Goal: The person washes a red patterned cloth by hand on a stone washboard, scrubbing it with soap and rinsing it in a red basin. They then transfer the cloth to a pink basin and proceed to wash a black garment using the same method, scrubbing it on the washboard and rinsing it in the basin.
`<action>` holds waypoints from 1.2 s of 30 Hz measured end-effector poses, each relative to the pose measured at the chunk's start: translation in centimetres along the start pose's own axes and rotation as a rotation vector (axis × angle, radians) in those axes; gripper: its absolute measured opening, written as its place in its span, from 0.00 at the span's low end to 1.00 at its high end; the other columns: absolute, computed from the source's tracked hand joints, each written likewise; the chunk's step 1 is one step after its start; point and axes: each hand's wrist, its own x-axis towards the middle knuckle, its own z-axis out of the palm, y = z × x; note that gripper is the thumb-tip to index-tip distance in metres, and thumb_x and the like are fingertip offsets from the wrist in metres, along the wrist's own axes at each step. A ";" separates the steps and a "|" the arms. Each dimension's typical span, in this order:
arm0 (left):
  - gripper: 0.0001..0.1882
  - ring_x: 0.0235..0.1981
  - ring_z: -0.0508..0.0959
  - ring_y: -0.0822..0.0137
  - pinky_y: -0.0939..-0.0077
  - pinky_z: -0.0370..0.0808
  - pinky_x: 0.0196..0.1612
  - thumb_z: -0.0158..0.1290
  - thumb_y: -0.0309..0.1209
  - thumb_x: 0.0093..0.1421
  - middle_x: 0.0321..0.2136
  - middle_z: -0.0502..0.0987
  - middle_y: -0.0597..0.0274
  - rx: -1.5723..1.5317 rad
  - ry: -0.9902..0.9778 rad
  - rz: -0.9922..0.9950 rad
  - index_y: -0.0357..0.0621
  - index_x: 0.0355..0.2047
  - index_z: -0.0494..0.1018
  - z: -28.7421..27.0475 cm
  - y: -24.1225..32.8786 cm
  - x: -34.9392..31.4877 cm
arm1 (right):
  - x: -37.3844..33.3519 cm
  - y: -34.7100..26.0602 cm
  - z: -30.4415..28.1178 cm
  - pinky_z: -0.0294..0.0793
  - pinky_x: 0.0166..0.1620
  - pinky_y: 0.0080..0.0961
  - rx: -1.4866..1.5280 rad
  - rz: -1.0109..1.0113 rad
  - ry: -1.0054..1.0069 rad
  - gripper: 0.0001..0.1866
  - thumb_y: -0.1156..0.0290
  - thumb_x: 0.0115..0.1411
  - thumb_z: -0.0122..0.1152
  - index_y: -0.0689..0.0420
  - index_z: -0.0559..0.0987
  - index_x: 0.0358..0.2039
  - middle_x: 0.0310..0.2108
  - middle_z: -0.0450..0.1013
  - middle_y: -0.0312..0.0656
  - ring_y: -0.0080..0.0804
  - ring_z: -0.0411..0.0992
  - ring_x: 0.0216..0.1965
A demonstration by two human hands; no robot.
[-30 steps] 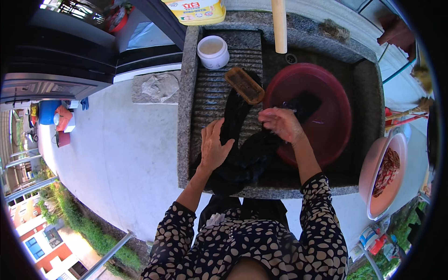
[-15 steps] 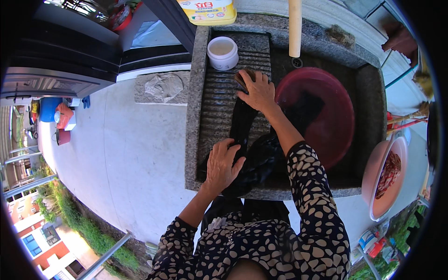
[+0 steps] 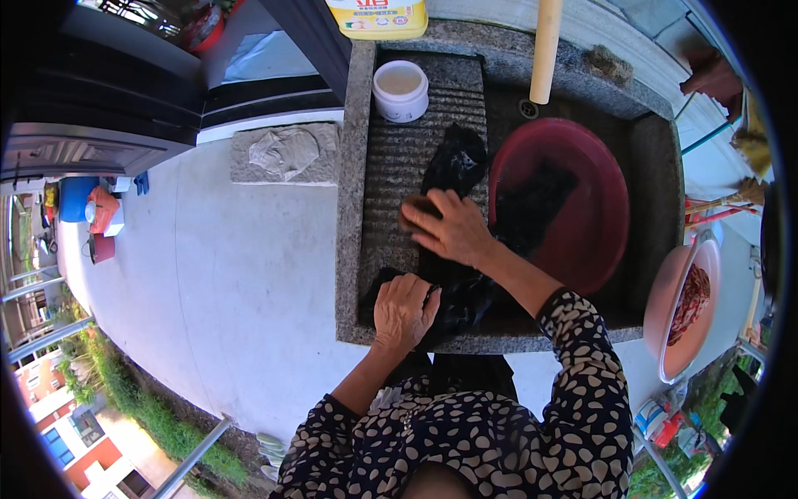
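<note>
A wet black garment lies along the ridged stone washboard on the sink's left side. My right hand is closed round a brown scrubbing brush, pressed to the garment at mid-board; the brush's underside is hidden. Nearer to me, my left hand grips the garment's near end, its fingers curled over the cloth. Just right of the board, a dark red basin stands in the sink with water and more dark cloth in it.
A white round tub sits at the board's far end, and a yellow-labelled bottle on the rim behind it. A wooden pole juts over the sink. Right of the sink hangs a pink basin with red patterned cloth.
My right hand has drawn the brush toward me, from the board's far part to its middle, uncovering the garment's far end. My left hand has moved slightly nearer and closed on the cloth.
</note>
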 end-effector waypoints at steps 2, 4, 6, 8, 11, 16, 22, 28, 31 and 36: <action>0.09 0.28 0.74 0.60 0.67 0.68 0.32 0.62 0.29 0.47 0.26 0.72 0.61 0.002 0.020 0.021 0.44 0.24 0.71 0.5 -0.4 0.3 | 2.3 3.0 0.4 0.73 0.37 0.35 -0.052 0.122 0.063 0.24 0.55 0.55 0.63 0.37 0.75 0.54 0.42 0.64 0.39 0.37 0.68 0.40; 0.10 0.28 0.73 0.60 0.67 0.67 0.31 0.62 0.29 0.47 0.25 0.71 0.61 0.017 0.038 0.038 0.45 0.24 0.69 0.5 -0.5 0.2 | 4.5 5.5 0.7 0.73 0.36 0.37 -0.061 0.245 0.099 0.24 0.55 0.55 0.63 0.38 0.75 0.53 0.41 0.64 0.39 0.39 0.68 0.40; 0.11 0.27 0.73 0.60 0.66 0.66 0.30 0.62 0.29 0.47 0.24 0.70 0.62 0.033 0.060 0.065 0.45 0.24 0.68 0.4 -0.2 0.4 | 4.7 6.3 0.5 0.74 0.37 0.39 -0.016 0.298 0.138 0.23 0.55 0.55 0.63 0.39 0.75 0.53 0.40 0.65 0.40 0.40 0.69 0.40; 0.12 0.27 0.72 0.60 0.66 0.65 0.30 0.61 0.28 0.46 0.24 0.69 0.62 0.029 0.119 0.084 0.45 0.24 0.67 0.6 -0.5 0.0 | 4.2 4.6 0.1 0.75 0.38 0.40 0.091 0.259 0.165 0.23 0.55 0.55 0.63 0.39 0.75 0.53 0.40 0.66 0.41 0.42 0.70 0.40; 0.11 0.27 0.72 0.62 0.67 0.65 0.30 0.61 0.31 0.46 0.23 0.69 0.63 0.026 0.146 0.089 0.46 0.24 0.68 0.6 -1.1 -0.4 | -0.8 -1.2 -0.3 0.75 0.41 0.37 0.252 0.049 -0.084 0.25 0.53 0.55 0.63 0.37 0.75 0.55 0.44 0.67 0.42 0.41 0.70 0.42; 0.14 0.22 0.70 0.61 0.67 0.64 0.28 0.62 0.31 0.42 0.19 0.67 0.65 -0.108 0.105 0.109 0.47 0.22 0.66 0.7 -1.3 -0.4 | -0.6 0.9 0.3 0.73 0.35 0.35 0.029 -0.003 0.040 0.26 0.53 0.54 0.63 0.38 0.74 0.56 0.43 0.64 0.39 0.37 0.67 0.40; 0.15 0.20 0.71 0.60 0.64 0.68 0.31 0.63 0.36 0.48 0.17 0.67 0.66 -0.232 -0.150 -0.075 0.47 0.29 0.68 -1.7 -0.4 0.6 | 4.5 7.4 0.5 0.74 0.42 0.33 0.162 0.403 0.114 0.25 0.54 0.58 0.62 0.43 0.74 0.56 0.41 0.65 0.40 0.37 0.69 0.42; 0.16 0.34 0.75 0.51 0.59 0.74 0.35 0.60 0.33 0.52 0.32 0.72 0.54 0.144 -0.111 0.082 0.43 0.38 0.67 1.0 -1.4 6.9 | 3.0 7.3 -0.3 0.70 0.48 0.27 0.748 0.520 0.134 0.23 0.59 0.59 0.62 0.50 0.76 0.55 0.41 0.70 0.43 0.33 0.71 0.44; 0.14 0.40 0.74 0.49 0.59 0.74 0.38 0.58 0.28 0.51 0.36 0.70 0.51 0.089 -0.297 -0.036 0.42 0.37 0.67 2.9 -2.4 6.9 | 2.4 6.4 -0.9 0.70 0.49 0.27 0.601 0.518 0.182 0.24 0.59 0.59 0.62 0.48 0.75 0.56 0.43 0.70 0.43 0.35 0.71 0.44; 0.15 0.39 0.73 0.52 0.61 0.73 0.42 0.57 0.20 0.43 0.31 0.69 0.56 0.038 -0.044 0.172 0.40 0.33 0.67 -0.1 -0.6 3.0 | -2.1 0.0 -0.6 0.71 0.43 0.35 0.189 0.059 -0.016 0.25 0.53 0.54 0.63 0.37 0.76 0.54 0.44 0.67 0.39 0.38 0.69 0.42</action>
